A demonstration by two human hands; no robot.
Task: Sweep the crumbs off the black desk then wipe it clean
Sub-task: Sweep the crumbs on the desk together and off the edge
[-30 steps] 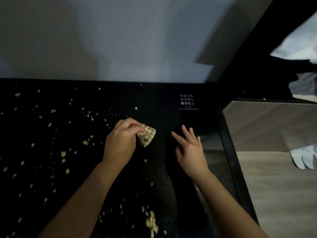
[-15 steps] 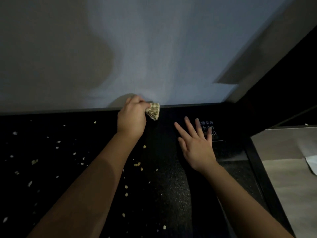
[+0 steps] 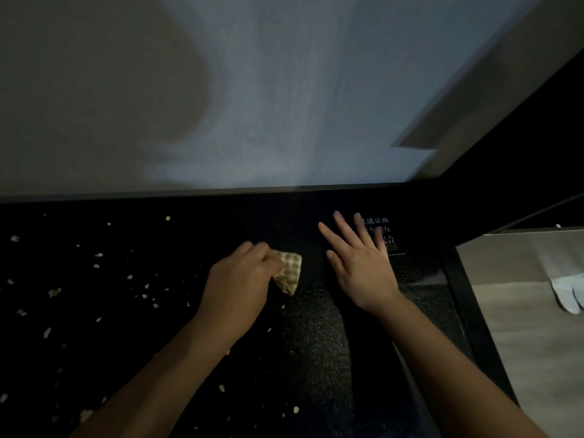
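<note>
Head view, looking down at the speckled black desk top [image 3: 316, 343]. My left hand [image 3: 237, 289] is fisted on a small folded cloth with a tan-and-cream check [image 3: 289, 275]; fingers curled tight together, clamped on it, with only its outer corner sticking out on the side toward my other hand. The cloth sits low on the desk, probably touching, but blur stops me confirming. Bunching it small gives a firm edge to push crumbs with, I'd say.

My right hand [image 3: 360, 263] lies just beside the cloth, palm down, fingers straight and spread apart, holding nothing. It looks like a brace for leaning in, or a stop so crumbs don't scatter that way. Its fingertips partly cover a small white printed label [image 3: 379, 230] on the desk; the text is too blurred to read.

The pale scattered crumbs [image 3: 129, 277] mostly lie on the far side of the cloth from my right hand, spread well out, with a few nearer me. The desk strip between cloth and right hand looks nearly clean. Sweeping is clearly unfinished, wiping not started.

Beyond my right hand, past the desk edge, is a grey wood-look floor [image 3: 521, 327] with a white object [image 3: 568, 295] I can't identify.
</note>
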